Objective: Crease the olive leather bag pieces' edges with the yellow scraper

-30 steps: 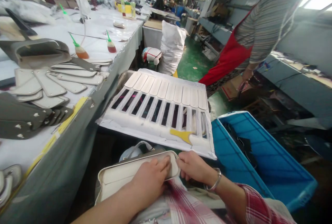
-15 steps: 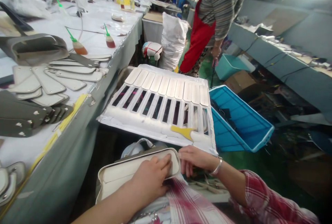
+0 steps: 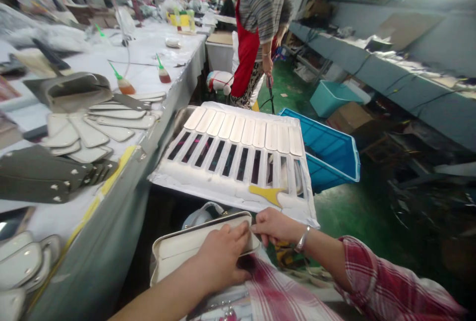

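While the smooth, cream, dark-edged bag part [image 3: 182, 246] lies at the person's lap, the left hand [image 3: 223, 251] rests palm-down across it—fingers extended on the surface, thumb spread apart. The right hand [image 3: 277, 226], with a silver bangle [image 3: 303, 239] at its wrist, is at the part's right end. Its thumb and fingers form a narrow gap; whether they close on the edge cannot be told.

Just beyond the bag part is a white, slotted, rectangular board [image 3: 208, 177]. It carries a row of cream, round-ended strips [image 3: 241, 130] along the far side and a flat yellow forked piece [image 3: 266, 194] near the front edge. A blue plastic crate [image 3: 330, 152] stands to the right, behind the board.

To the left, a white-covered table [image 3: 189, 58] bears dark grey flat panels [image 3: 40, 172], fanned cream strips [image 3: 89, 132] and two green-tipped bottles [image 3: 126, 87]. Beyond the board stands a co-worker in a red apron [image 3: 247, 58].
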Demonstrator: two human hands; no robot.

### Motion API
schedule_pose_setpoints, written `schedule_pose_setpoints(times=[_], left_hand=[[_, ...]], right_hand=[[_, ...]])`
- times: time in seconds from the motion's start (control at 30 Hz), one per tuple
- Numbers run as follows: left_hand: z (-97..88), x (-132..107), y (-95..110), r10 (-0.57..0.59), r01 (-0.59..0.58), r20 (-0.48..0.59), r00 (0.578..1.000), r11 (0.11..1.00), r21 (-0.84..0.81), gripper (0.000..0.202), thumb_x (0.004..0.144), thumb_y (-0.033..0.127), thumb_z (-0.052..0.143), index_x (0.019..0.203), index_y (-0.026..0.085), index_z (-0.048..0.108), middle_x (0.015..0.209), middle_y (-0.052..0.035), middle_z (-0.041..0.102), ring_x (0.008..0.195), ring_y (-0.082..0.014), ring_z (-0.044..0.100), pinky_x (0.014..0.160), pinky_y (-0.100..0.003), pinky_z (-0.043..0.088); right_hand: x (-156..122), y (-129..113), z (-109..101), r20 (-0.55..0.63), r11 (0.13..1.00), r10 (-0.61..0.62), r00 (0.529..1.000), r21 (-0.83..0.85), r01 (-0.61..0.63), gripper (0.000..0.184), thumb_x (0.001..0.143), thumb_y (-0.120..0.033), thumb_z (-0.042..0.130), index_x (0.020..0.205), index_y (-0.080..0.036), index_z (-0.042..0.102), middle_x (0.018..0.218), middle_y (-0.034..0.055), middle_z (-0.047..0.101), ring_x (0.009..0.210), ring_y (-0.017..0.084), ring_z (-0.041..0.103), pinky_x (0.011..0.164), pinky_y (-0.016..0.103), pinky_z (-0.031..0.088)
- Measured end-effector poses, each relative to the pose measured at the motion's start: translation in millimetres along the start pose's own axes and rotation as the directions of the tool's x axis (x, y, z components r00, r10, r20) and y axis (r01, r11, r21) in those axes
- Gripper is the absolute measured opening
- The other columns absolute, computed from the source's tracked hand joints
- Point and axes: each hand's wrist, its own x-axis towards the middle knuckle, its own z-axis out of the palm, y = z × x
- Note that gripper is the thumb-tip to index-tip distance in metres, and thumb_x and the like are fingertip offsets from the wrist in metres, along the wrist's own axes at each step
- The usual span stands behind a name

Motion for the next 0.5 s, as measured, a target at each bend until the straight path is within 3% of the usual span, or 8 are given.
schedule_pose_setpoints(times=[0.1, 0.17, 0.2, 0.23, 0.3, 0.33, 0.37, 0.5], left_hand=[[-15.5, -24.7, -0.5, 0.011, -0.037, -0.113, 0.994, 0.973, -0.228, 0.09, 0.061, 0.056, 0.065, 0.136, 0.022, 0.028, 0.141, -0.0125, 0.031, 0.115, -0.0314, 0.044, 0.095, -0.044, 0.037], [-25.6, -55.6, -10.6, -0.133, -0.017, -0.293, 0.947, 0.887, -0.461, 0.082, 0.069, 0.05, 0.062, 0.137, 0.026, 0.023, 0.138, -0.0117, 0.035, 0.106, -0.0238, 0.051, 0.082, -0.034, 0.046], [-28.5, -74.0, -18.6, -0.27, -0.006, -0.396, 0.878, 0.82, -0.573, 0.07, 0.074, 0.046, 0.058, 0.134, 0.025, 0.027, 0.131, -0.011, 0.042, 0.098, -0.0197, 0.054, 0.072, -0.029, 0.048], [-29.1, -93.0, -27.9, -0.416, -0.003, -0.468, 0.78, 0.744, -0.668, 0.056, 0.078, 0.042, 0.053, 0.128, 0.024, 0.035, 0.119, -0.0092, 0.051, 0.088, -0.0159, 0.055, 0.063, -0.024, 0.047], [-22.6, -127.8, -48.5, -0.656, 0.004, -0.484, 0.579, 0.596, -0.803, 0.03, 0.08, 0.038, 0.05, 0.104, 0.019, 0.048, 0.083, -0.0014, 0.055, 0.068, -0.0106, 0.052, 0.05, -0.019, 0.04], [-16.0, -141.2, -58.4, -0.712, 0.024, -0.425, 0.559, 0.526, -0.85, 0.025, 0.078, 0.037, 0.053, 0.094, 0.018, 0.048, 0.072, 0.0023, 0.051, 0.061, -0.0087, 0.048, 0.046, -0.017, 0.036], [-8.2, -150.9, -67.5, -0.739, 0.046, -0.354, 0.573, 0.461, -0.886, 0.023, 0.076, 0.036, 0.056, 0.087, 0.018, 0.047, 0.066, 0.0046, 0.047, 0.056, -0.0074, 0.046, 0.044, -0.016, 0.033], [16.7, -157.3, -88.8, -0.696, 0.07, -0.192, 0.692, 0.329, -0.942, 0.026, 0.072, 0.033, 0.062, 0.078, 0.018, 0.041, 0.06, 0.0077, 0.042, 0.048, -0.0045, 0.04, 0.042, -0.015, 0.031]], right_hand=[[-7.2, -2.6, 3.3, -0.003, 0.995, -0.005, 1.0, -0.104, 0.005, 0.035, 0.073, -0.044, 0.056, 0.054, -0.017, 0.045, 0.043, -0.0013, 0.057, 0.031, 0.005, 0.04, 0.032, 0.016, 0.028], [-8.8, -1.6, 4.3, -0.01, 0.988, 0.0, 1.0, -0.153, -0.001, 0.037, 0.075, -0.047, 0.053, 0.055, -0.017, 0.044, 0.043, -0.0001, 0.057, 0.031, 0.006, 0.042, 0.031, 0.016, 0.027], [-8.2, -0.6, 4.1, 0.0, 0.987, 0.007, 1.0, -0.163, -0.007, 0.037, 0.075, -0.048, 0.052, 0.056, -0.017, 0.044, 0.045, 0.0005, 0.057, 0.031, 0.005, 0.042, 0.032, 0.016, 0.027], [-6.9, 0.4, 3.4, 0.014, 0.986, 0.015, 1.0, -0.163, -0.012, 0.037, 0.075, -0.049, 0.052, 0.058, -0.017, 0.044, 0.047, 0.0007, 0.058, 0.032, 0.005, 0.042, 0.032, 0.016, 0.028], [-3.4, 1.5, 1.4, 0.061, 0.987, 0.024, 0.998, -0.161, -0.014, 0.037, 0.075, -0.049, 0.053, 0.06, -0.017, 0.045, 0.05, 0.001, 0.058, 0.033, 0.005, 0.043, 0.033, 0.016, 0.03], [-1.8, 1.3, 0.3, 0.085, 0.987, 0.026, 0.996, -0.163, -0.012, 0.036, 0.075, -0.049, 0.053, 0.06, -0.017, 0.045, 0.051, 0.0011, 0.058, 0.034, 0.005, 0.044, 0.034, 0.016, 0.031], [-0.4, 0.6, -0.8, 0.107, 0.985, 0.031, 0.994, -0.17, -0.012, 0.036, 0.075, -0.049, 0.052, 0.06, -0.017, 0.046, 0.051, 0.0014, 0.059, 0.035, 0.006, 0.045, 0.034, 0.016, 0.031], [3.4, -5.4, -5.4, 0.148, 0.975, 0.092, 0.985, -0.214, -0.059, 0.037, 0.073, -0.051, 0.055, 0.061, -0.017, 0.045, 0.054, 0.0023, 0.06, 0.037, 0.007, 0.047, 0.035, 0.017, 0.032]])
